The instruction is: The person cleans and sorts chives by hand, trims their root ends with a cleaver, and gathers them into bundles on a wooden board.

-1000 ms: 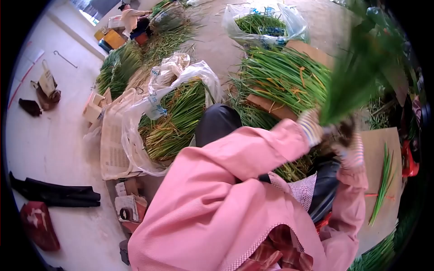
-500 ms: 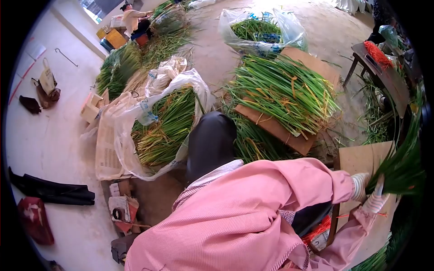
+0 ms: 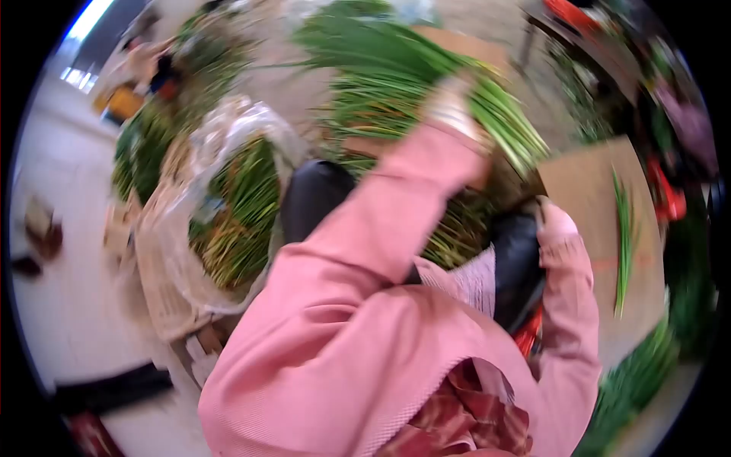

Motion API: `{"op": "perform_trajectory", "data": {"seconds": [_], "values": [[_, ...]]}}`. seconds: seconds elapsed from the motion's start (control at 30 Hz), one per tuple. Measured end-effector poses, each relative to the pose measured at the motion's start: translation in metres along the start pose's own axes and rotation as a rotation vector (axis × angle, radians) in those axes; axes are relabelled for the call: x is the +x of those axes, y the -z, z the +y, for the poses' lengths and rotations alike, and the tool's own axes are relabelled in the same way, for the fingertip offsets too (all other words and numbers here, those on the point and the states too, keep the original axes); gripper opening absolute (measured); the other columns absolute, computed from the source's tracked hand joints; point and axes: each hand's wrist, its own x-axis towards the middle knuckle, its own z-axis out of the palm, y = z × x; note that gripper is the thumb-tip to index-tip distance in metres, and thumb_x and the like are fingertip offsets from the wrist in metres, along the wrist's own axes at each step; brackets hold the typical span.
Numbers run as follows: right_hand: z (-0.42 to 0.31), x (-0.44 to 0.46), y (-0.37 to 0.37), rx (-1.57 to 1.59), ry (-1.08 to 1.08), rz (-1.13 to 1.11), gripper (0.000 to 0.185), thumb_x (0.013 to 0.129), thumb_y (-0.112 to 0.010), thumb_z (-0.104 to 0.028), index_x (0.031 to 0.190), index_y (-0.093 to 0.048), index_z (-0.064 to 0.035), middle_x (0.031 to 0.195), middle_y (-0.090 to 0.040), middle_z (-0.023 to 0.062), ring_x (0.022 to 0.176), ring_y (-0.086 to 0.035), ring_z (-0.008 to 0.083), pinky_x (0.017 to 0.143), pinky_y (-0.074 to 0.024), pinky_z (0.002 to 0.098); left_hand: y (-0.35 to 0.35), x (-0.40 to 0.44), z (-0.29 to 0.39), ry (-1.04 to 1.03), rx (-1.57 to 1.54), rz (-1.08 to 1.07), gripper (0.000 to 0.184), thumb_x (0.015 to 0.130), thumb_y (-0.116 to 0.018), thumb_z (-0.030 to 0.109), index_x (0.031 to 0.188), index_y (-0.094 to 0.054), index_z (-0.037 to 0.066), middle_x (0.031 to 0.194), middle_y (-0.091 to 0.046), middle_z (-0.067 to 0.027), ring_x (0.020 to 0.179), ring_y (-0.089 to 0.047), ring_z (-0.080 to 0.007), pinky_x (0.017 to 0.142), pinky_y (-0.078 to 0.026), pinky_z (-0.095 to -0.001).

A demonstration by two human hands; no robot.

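My left hand (image 3: 451, 105), blurred by motion, is closed around a thick bunch of garlic chives (image 3: 506, 118). The pale cut ends point down to the right, and the long leaves trail to the upper left. Beneath it lies a heap of chives (image 3: 369, 107) on a brown board, partly covered by the held bunch. My right hand (image 3: 557, 221) is at the left edge of a light-brown board (image 3: 582, 179); its fingers are too blurred to read. A few loose chives (image 3: 623, 244) lie on that board. Both wrists are in pink sleeves.
An open plastic bag (image 3: 171, 247) full of chives stands left of my knee (image 3: 308, 202). More greens (image 3: 640, 373) lie beyond the board at lower right. A dark bench (image 3: 586, 38) stands upper right. Another person (image 3: 148, 65) sits far left near piled greens.
My left hand has swung from the right-hand board to above the heap, carrying the bunch. My right hand has moved to the board's left edge. The view has turned right.
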Motion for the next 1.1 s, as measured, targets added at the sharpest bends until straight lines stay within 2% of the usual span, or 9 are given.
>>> {"op": "perform_trajectory", "data": {"seconds": [0.13, 0.3, 0.4, 0.53, 0.8, 0.9, 1.0, 1.03, 1.1], "values": [[0.002, -0.011, 0.005, 0.787, -0.014, 0.466, 0.033, 0.084, -0.052, -0.020, 0.109, -0.049, 0.0010, 0.091, -0.059, 0.0094, 0.084, -0.054, 0.0145, 0.074, -0.0423, 0.0251, 0.034, 0.008, 0.046, -0.298, 0.336, -0.100, 0.025, 0.074, -0.061, 0.014, 0.096, -0.054, 0.008, 0.090, -0.058, -0.0081, 0.086, -0.055, -0.0236, 0.080, -0.044, -0.0456], [-0.042, -0.009, 0.036, 1.609, -0.106, 0.456, 0.052, 0.082, -0.050, -0.039, 0.122, -0.040, -0.0071, 0.111, -0.049, 0.0057, 0.100, -0.045, 0.0162, 0.078, -0.0420, 0.0314, 0.021, -0.023, 0.011, -0.332, 0.343, -0.110, 0.030, 0.070, -0.063, 0.001, 0.097, -0.053, 0.009, 0.091, -0.057, -0.0054, 0.086, -0.055, -0.0234, 0.080, -0.046, -0.0421], [-0.088, -0.029, 0.057, 1.199, 0.123, 0.286, 0.064, 0.066, -0.065, -0.005, 0.123, -0.035, -0.0026, 0.104, -0.052, 0.0095, 0.088, -0.050, 0.0143, 0.077, -0.0431, 0.0264, 0.033, -0.024, -0.012, -0.214, 0.399, -0.115, 0.030, 0.072, -0.061, 0.003, 0.099, -0.052, 0.011, 0.094, -0.057, -0.0059, 0.089, -0.054, -0.0234, 0.080, -0.045, -0.0417], [-0.091, -0.046, 0.053, 0.284, 0.039, 0.273, 0.076, 0.059, -0.071, -0.020, 0.120, -0.031, -0.0019, 0.104, -0.050, 0.0252, 0.092, -0.050, 0.0408, 0.078, -0.0430, 0.0383, 0.054, -0.020, -0.078, 0.004, 0.361, -0.208, 0.027, 0.076, -0.056, 0.006, 0.103, -0.051, 0.008, 0.099, -0.055, -0.0073, 0.091, -0.054, -0.0235, 0.084, -0.042, -0.0405], [0.051, -0.121, 0.022, 0.049, -0.148, 0.531, 0.029, 0.078, -0.059, -0.014, 0.104, -0.048, -0.0067, 0.084, -0.053, 0.0061, 0.074, -0.049, 0.0162, 0.068, -0.0437, 0.0281, 0.031, 0.021, -0.183, 0.618, 0.327, 0.014, 0.023, 0.079, -0.056, 0.016, 0.100, -0.051, 0.008, 0.101, -0.054, -0.0094, 0.093, -0.050, -0.0277, 0.082, -0.039, -0.0522], [0.098, -0.128, 0.076, 1.836, -0.707, 0.851, 0.024, 0.080, -0.059, -0.022, 0.100, -0.055, -0.0114, 0.080, -0.054, 0.0006, 0.072, -0.047, 0.0121, 0.064, -0.0418, 0.0229, -0.024, 0.054, -0.190, 0.450, 0.307, 0.032, 0.032, 0.078, -0.058, 0.025, 0.101, -0.047, 0.006, 0.101, -0.048, -0.0105, 0.089, -0.047, -0.0287, 0.081, -0.037, -0.0551], [0.204, -0.158, 0.078, 0.114, -0.402, 0.516, 0.054, 0.076, -0.060, -0.021, 0.123, -0.035, -0.0082, 0.091, -0.053, 0.0127, 0.081, -0.051, 0.0253, 0.074, -0.0431, 0.0295, -0.041, 0.071, -0.157, 0.199, 0.494, -0.078, 0.038, 0.081, -0.054, 0.029, 0.109, -0.042, 0.007, 0.108, -0.044, -0.0078, 0.108, -0.037, -0.0265, 0.091, -0.035, -0.0497], [0.192, -0.165, 0.093, -0.126, -0.524, 0.394, 0.058, 0.076, -0.059, -0.023, 0.125, -0.032, -0.0087, 0.095, -0.053, 0.0180, 0.086, -0.052, 0.0303, 0.077, -0.0429, 0.0326, 0.001, 0.107, -0.132, 0.389, 0.003, -0.283, 0.037, 0.082, -0.053, 0.026, 0.112, -0.042, 0.008, 0.111, -0.044, -0.0078, 0.108, -0.039, -0.0258, 0.091, -0.037, -0.0440], [0.209, -0.169, 0.078, -0.188, -0.621, 0.261, 0.060, 0.076, -0.058, -0.027, 0.126, -0.029, -0.0096, 0.098, -0.051, 0.0213, 0.090, -0.051, 0.0340, 0.079, -0.0418, 0.0360, -0.006, 0.056, -0.106, 0.073, 0.641, -0.395, 0.039, 0.080, -0.056, 0.023, 0.114, -0.044, 0.008, 0.104, -0.050, -0.0079, 0.099, -0.047, -0.0242, 0.088, -0.039, -0.0418]]}}
